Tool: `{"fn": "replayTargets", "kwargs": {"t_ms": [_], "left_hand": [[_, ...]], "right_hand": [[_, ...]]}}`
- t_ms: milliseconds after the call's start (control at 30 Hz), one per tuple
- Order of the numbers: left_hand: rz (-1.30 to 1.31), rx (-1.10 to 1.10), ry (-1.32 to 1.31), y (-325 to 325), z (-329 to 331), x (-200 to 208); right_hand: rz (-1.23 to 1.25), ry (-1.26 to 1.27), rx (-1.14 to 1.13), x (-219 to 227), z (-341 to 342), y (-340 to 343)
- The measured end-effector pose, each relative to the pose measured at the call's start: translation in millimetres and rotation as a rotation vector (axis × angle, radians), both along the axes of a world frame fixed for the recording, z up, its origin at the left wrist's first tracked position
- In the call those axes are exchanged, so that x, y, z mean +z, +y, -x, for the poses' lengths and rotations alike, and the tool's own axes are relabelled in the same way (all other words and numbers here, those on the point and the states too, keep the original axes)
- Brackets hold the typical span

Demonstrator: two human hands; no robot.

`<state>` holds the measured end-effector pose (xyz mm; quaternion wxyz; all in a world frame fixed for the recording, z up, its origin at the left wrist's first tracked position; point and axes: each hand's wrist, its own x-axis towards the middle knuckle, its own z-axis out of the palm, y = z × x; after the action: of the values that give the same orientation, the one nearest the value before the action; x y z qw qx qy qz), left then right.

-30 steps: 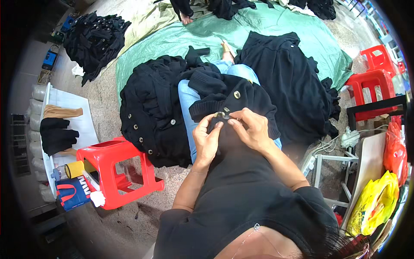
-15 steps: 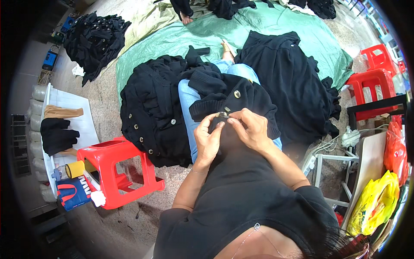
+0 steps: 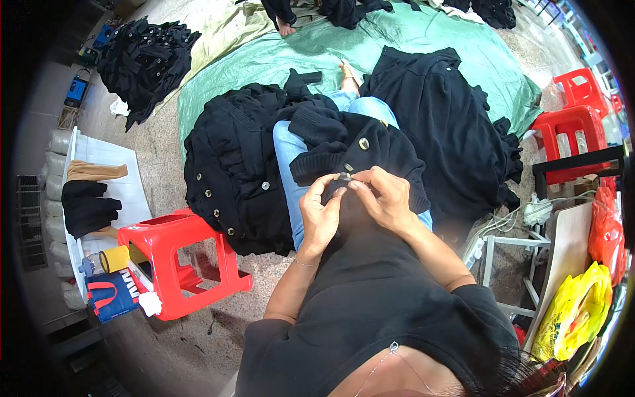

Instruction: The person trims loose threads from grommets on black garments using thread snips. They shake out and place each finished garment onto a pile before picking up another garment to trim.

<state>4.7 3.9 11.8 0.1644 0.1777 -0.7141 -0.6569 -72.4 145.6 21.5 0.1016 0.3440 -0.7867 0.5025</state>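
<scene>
A black knitted cardigan (image 3: pixel 390 152) with shiny buttons lies bunched across my lap. My left hand (image 3: pixel 320 216) pinches a small dark, shiny button (image 3: pixel 343 176) at the garment's near edge, between thumb and index finger. Right against it, my right hand (image 3: pixel 387 202) has its thumb and forefinger pressed together; what they grip is too small to make out. Another button (image 3: pixel 364 143) shows on the cardigan just beyond my fingers. To the left of my legs is a heap of black buttoned cardigans (image 3: pixel 231 159), and to the right a spread pile of black garments (image 3: pixel 430 132).
Under the garments lies a green sheet (image 3: pixel 264 69). A red stool (image 3: pixel 192 258) stands at the left beside a white board (image 3: pixel 126 192) with folded clothes. More red stools (image 3: pixel 572 132), a metal frame (image 3: pixel 516 243) and a yellow plastic bag (image 3: pixel 575 314) are at the right. Another person's foot (image 3: pixel 286 28) shows far off.
My left hand has shifted very slightly, and the pinched button has tilted a little between my fingers. The piles and my right hand look the same.
</scene>
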Motion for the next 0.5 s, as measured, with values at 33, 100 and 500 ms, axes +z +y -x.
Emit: {"fn": "replayTargets", "kwargs": {"t_ms": [33,100,500], "left_hand": [[0.002,0.007,-0.007,-0.1,0.1,-0.5],[0.004,0.015,-0.014,-0.2,0.0,-1.4],[-0.131,-0.035,0.032,-2.5,0.5,-1.3]], "right_hand": [[0.000,0.000,0.001,-2.5,-1.0,-0.5],[0.219,-0.294,-0.054,-12.0,-3.8,-1.6],[0.249,-0.697,0.185,-11.3,7.9,-5.4]]}}
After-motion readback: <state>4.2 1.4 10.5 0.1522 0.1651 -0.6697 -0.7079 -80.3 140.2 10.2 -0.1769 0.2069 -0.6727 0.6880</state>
